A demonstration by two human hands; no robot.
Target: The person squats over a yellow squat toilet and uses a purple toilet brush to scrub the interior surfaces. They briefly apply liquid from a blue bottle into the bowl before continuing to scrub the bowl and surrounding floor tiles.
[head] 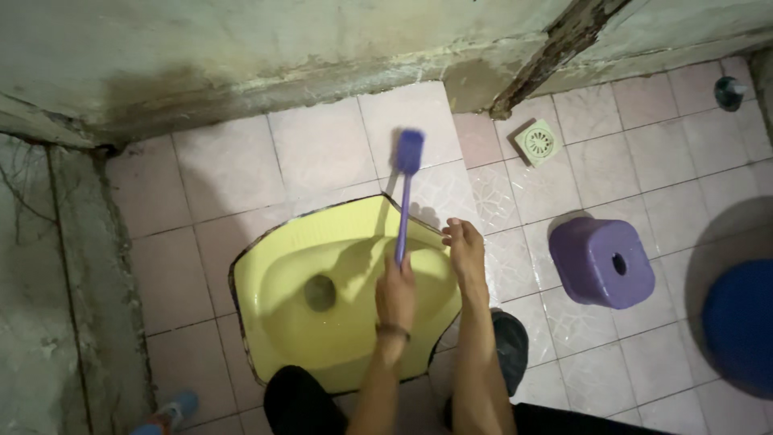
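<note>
Fingers of the left hand (pixel 395 290) are wrapped tight around the bottom end of a purple brush (pixel 405 187), so that one's got a firm grip. From those fingers the handle runs straight up and away, and the brush head sits out past the far rim of the yellow squat toilet (pixel 274 282), over the pink floor tiles (pixel 233 173) near the wall. It looks a bit blurry. The right hand (pixel 465 246) is just beside the left one, a little further out, over the toilet's right edge; the fingers look loosely curled and aren't holding anything as far as I can see. The drain hole of the toilet is below and left of the gripping fingers. Off to the right of both hands there's a purple stool (pixel 600 262) on the floor, well apart, with a blue tub (pixel 741 322) past it. A small square floor drain (pixel 538 142) sits up beyond the right hand.
</note>
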